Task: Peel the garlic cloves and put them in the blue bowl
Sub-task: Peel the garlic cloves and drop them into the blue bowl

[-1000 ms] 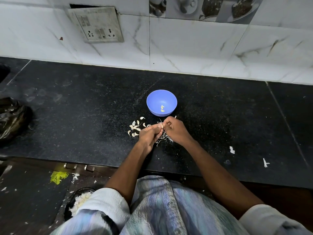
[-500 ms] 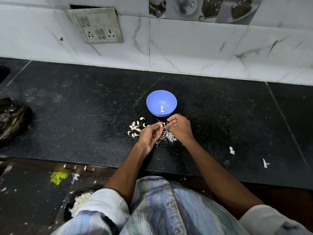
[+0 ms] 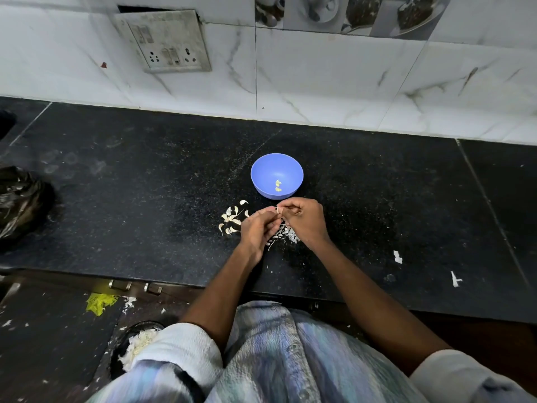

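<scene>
Just in front of the blue bowl (image 3: 276,170), both hands meet above the black worktop (image 3: 145,199): left hand (image 3: 257,228) and right hand (image 3: 305,221) pinch 1 small pale garlic clove (image 3: 279,210). 2 peeled cloves (image 3: 278,186) lie in the bowl.

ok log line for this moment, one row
step: peeling | left hand + right hand: pinch small pale garlic clove | round blue plastic bowl: peeled cloves inside

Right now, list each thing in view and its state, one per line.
blue bowl: upright, holds two peeled cloves
garlic clove: pinched between both hands, part-peeled
left hand: pinching the clove
right hand: pinching the clove
unpeeled cloves: piled left of the hands
peels: scattered under the hands
</scene>
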Available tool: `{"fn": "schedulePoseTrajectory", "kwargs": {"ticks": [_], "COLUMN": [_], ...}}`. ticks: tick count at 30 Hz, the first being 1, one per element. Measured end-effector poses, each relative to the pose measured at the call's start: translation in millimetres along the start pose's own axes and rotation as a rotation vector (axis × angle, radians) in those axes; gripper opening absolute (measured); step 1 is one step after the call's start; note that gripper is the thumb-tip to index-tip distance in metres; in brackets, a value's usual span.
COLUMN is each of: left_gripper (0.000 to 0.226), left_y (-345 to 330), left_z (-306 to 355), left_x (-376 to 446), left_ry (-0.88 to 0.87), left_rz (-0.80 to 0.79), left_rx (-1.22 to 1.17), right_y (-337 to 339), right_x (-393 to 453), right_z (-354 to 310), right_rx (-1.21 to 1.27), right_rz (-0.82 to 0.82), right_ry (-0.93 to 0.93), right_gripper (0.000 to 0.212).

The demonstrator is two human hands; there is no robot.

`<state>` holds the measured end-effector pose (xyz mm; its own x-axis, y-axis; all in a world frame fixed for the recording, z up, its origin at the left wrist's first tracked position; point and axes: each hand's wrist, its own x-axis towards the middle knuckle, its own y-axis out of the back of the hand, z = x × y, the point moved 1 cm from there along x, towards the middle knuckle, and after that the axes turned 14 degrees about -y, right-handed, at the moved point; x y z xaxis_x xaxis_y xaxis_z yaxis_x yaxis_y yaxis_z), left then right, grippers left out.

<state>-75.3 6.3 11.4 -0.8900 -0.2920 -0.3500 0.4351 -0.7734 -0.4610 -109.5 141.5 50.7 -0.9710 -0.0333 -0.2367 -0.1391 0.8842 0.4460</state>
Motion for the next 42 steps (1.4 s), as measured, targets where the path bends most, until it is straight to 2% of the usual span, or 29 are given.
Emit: {"fn": "schedulePoseTrajectory", "kwargs": {"ticks": [2,7,12,16,26,33,36,39,42], "left_gripper": [0.016,0.009,0.005,0.008,0.009,0.009,0.013,0.011,0.006], "left_y": [1,9,5,0,-5,-7,-6,-7,-8], "left_z": [-2,-1,7,10,10,12,12,13,11], "left_x": [0,5,0,-3,-5,-9,-10,-12,-10], "left_ry": [-0.092,-0.523,-0.672,-0.729,-0.82,-0.799,-0.804,-0.8,-0.695], "left_rz": [-0.026,-0.088,-0.135,-0.142,-0.118,-0.072,-0.065,-0.061,-0.044], "left_rx": [0.104,0.561,0.715,0.774,0.893,0.817,0.848,0.86,0.791], "right_y": [-1,-2,2,7,4,0,-1,-2,-2], "right_x": [2,4,6,5,4,1,1,1,0], "right_z": [0,3,5,7,7,7,7,7,7], "right_rx": [-0.007,0.099,0.225,0.307,0.334,0.529,0.548,0.545,0.596], "right_rz": [0.011,0.012,-0.086,-0.115,-0.104,-0.149,-0.164,-0.158,-0.139], "right_ry": [-0.018,-0.095,-0.092,-0.089,-0.123,-0.231,-0.254,-0.26,-0.316], "right_gripper": [0.012,0.003,0.005,0.008,0.004,0.014,0.022,0.02,0.018]}}
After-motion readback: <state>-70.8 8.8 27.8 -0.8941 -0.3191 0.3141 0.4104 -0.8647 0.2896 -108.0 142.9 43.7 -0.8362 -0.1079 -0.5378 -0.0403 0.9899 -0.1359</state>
